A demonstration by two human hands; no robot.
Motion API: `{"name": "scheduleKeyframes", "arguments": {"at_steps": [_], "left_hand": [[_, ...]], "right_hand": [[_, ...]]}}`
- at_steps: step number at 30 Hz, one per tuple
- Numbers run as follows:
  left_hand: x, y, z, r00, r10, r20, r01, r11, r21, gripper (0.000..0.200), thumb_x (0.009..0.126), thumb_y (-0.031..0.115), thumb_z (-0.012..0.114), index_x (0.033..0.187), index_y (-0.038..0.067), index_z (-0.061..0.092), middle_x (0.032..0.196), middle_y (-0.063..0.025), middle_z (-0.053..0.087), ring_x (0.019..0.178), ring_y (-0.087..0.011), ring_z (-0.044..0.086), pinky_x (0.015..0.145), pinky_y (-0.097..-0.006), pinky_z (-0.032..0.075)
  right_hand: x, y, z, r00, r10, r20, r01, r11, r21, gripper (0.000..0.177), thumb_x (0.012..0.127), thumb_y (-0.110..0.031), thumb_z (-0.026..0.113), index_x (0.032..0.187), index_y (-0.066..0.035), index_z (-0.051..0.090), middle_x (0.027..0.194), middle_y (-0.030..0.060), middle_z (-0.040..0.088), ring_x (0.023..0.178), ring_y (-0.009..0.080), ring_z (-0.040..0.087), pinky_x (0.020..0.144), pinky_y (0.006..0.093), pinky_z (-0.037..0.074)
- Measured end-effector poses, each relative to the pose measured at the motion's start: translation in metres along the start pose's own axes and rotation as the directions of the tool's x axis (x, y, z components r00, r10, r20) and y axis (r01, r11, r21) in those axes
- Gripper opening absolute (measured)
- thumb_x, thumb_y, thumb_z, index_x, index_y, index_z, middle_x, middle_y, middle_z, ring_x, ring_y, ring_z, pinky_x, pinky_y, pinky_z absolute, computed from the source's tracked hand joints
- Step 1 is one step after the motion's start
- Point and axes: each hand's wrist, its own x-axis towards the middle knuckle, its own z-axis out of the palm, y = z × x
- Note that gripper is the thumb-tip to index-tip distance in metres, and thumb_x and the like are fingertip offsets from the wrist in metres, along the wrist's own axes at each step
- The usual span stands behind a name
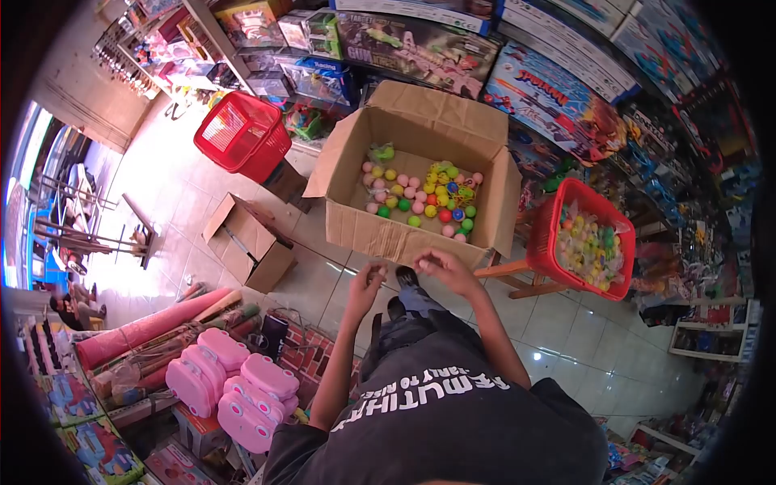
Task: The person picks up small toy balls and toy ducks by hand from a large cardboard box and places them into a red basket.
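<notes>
My left hand point(367, 284) hovers in front of the large cardboard box point(388, 234), its fingers loosely curled with nothing seen between them. To its right is my right hand point(446, 268), close to the box's near wall, with fingers bent, apart and holding nothing visible. Neither hand clearly touches the box. Inside, small coloured balls point(420, 196) in pink, yellow, green and orange lie spread over the bottom. A clear bag with something green point(382, 152) sits by the box's far left corner. The box's flaps are folded outward.
On the right, a red basket point(558, 242) holds bagged coloured balls on a wooden stool point(513, 269). Another red basket point(234, 166) stands at back left. A smaller cardboard box point(271, 265) rests on the floor. Pink cases point(250, 408) are at lower left; boxed toys point(412, 48) line the back.
</notes>
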Motion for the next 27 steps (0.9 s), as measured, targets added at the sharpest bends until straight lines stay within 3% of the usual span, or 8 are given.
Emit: {"name": "scheduleKeyframes", "arguments": {"at_steps": [7,10,11,13,17,19,24,27], "left_hand": [[0.097,0.089,-0.02,0.985,0.143,-0.097,-0.145,0.989,-0.023,0.02,0.086,0.007,0.051,0.104,-0.002,0.052,0.087,-0.0097,0.061,0.076,-0.0149,0.06,0.069,-0.0275,0.047],[0.149,0.088,-0.032,0.98,0.192,0.052,-0.199,0.938,0.283,0.021,0.084,0.007,0.051,0.104,-0.001,0.053,0.091,-0.0158,0.061,0.081,-0.0229,0.062,0.072,-0.0319,0.047],[0.167,0.078,-0.034,0.983,0.177,0.056,-0.186,0.94,0.284,0.021,0.084,0.007,0.051,0.104,-0.001,0.053,0.091,-0.0158,0.061,0.081,-0.0229,0.062,0.072,-0.0319,0.047],[0.206,0.058,-0.037,0.963,-0.149,0.225,-0.025,0.781,0.624,0.03,0.081,0.005,0.046,0.11,-0.001,0.051,0.099,-0.0201,0.06,0.092,-0.0301,0.059,0.077,-0.0378,0.045],[0.254,0.027,-0.039,0.942,-0.216,0.258,-0.056,0.656,0.753,0.028,0.079,0.012,0.052,0.104,0.001,0.053,0.097,-0.0194,0.06,0.088,-0.0303,0.061,0.075,-0.0381,0.048],[0.277,0.011,-0.037,0.859,-0.448,0.246,0.137,0.666,0.733,0.03,0.078,0.013,0.053,0.105,0.0,0.053,0.102,-0.0193,0.059,0.094,-0.0319,0.058,0.079,-0.0383,0.047],[0.298,-0.008,-0.032,0.887,-0.396,0.238,0.023,0.552,0.833,0.032,0.081,0.014,0.048,0.109,0.0,0.051,0.11,-0.0208,0.055,0.102,-0.0307,0.054,0.084,-0.0374,0.044],[0.299,-0.006,-0.032,0.875,-0.387,0.291,-0.06,0.51,0.858,0.031,0.083,0.012,0.044,0.111,0.0,0.051,0.108,-0.0225,0.055,0.102,-0.0315,0.053,0.087,-0.0379,0.042]], "right_hand": [[0.122,-0.012,-0.033,0.995,-0.101,0.008,0.099,0.948,-0.302,0.018,0.087,-0.018,0.054,0.098,-0.004,0.055,0.086,0.0005,0.057,0.083,0.0082,0.055,0.074,0.0238,0.043],[0.179,0.027,-0.049,0.987,-0.159,0.004,0.142,0.871,-0.471,0.026,0.081,-0.025,0.059,0.095,-0.003,0.057,0.086,0.0084,0.062,0.08,0.0178,0.06,0.07,0.0304,0.046],[0.195,0.042,-0.053,0.989,-0.147,0.001,0.131,0.877,-0.462,0.026,0.081,-0.025,0.059,0.095,-0.003,0.057,0.086,0.0084,0.062,0.08,0.0178,0.06,0.07,0.0304,0.046],[0.225,0.049,-0.056,1.0,-0.023,0.007,0.021,0.662,-0.749,0.031,0.075,-0.027,0.062,0.095,-0.003,0.059,0.084,0.0145,0.063,0.08,0.0273,0.061,0.069,0.035,0.047],[0.263,0.056,-0.056,0.997,0.056,-0.049,-0.073,0.627,-0.775,0.027,0.07,-0.021,0.061,0.09,-0.005,0.063,0.082,0.0179,0.062,0.08,0.032,0.06,0.071,0.039,0.047],[0.269,0.064,-0.056,0.997,0.04,-0.067,-0.077,0.587,-0.806,0.025,0.069,-0.021,0.062,0.089,-0.006,0.063,0.083,0.0184,0.062,0.081,0.032,0.059,0.071,0.0395,0.047],[0.286,0.097,-0.066,0.999,0.046,-0.009,-0.034,0.598,-0.801,0.024,0.068,-0.02,0.063,0.089,-0.007,0.064,0.086,0.0189,0.061,0.084,0.032,0.059,0.073,0.0405,0.046],[0.281,0.106,-0.07,0.99,-0.137,0.013,0.089,0.565,-0.82,0.025,0.068,-0.018,0.063,0.09,-0.007,0.064,0.088,0.0189,0.06,0.083,0.0317,0.059,0.072,0.0399,0.046]]}}
